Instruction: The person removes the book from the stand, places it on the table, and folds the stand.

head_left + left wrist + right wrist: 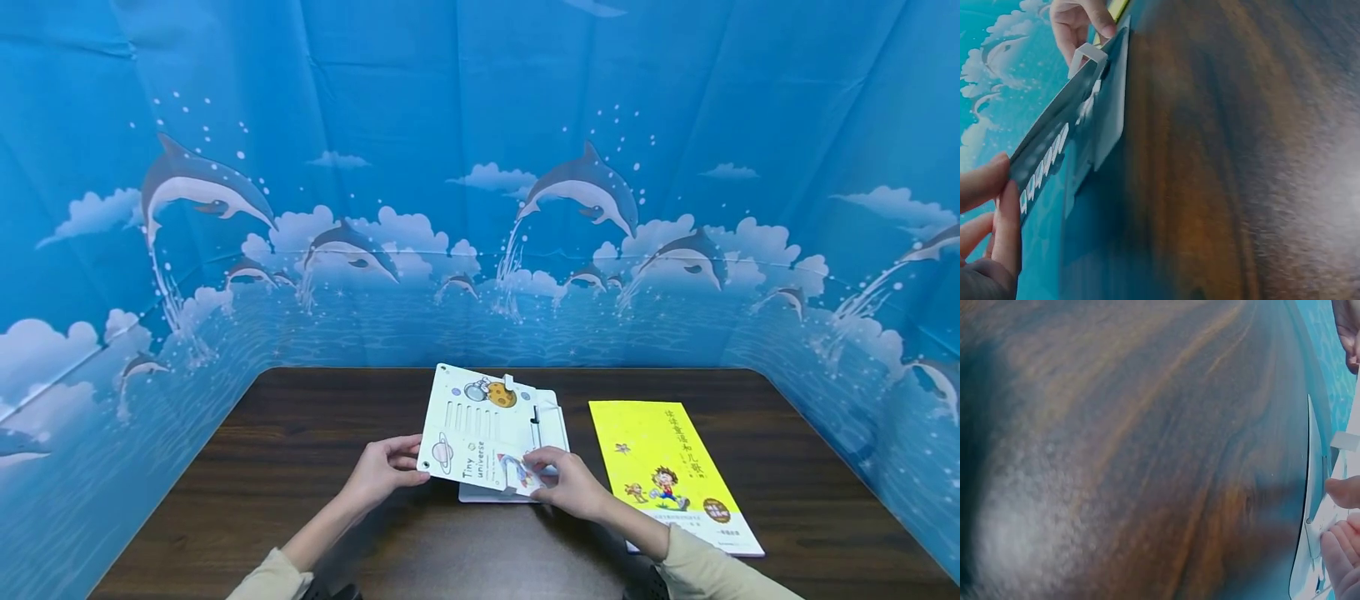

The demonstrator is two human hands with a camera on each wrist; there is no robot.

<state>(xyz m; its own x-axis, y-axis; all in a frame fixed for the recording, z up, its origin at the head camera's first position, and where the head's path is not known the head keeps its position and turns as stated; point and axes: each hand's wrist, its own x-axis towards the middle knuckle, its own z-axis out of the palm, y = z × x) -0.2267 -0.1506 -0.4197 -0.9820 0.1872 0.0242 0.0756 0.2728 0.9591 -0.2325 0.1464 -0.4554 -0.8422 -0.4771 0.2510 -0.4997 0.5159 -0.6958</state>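
A white book stand (465,417) printed with planets, a rocket and "Tiny universe" is tilted up above the tabletop, its rear plate (553,425) showing behind and below. My left hand (382,471) pinches the panel's left edge, thumb on one face and fingers on the other, as the left wrist view shows. At the lower right, by the rocket picture, my right hand (573,483) grips the stand between thumb and fingers. Small clips (508,382) stick out from the panel's edges. Seen edge-on in the left wrist view, the panel (1054,137) has a row of slots.
A yellow book (660,467) with a cartoon child on its cover lies to the right of the stand. The dark wooden table (300,433) ends at a blue dolphin-print curtain (420,167) along the back and sides.
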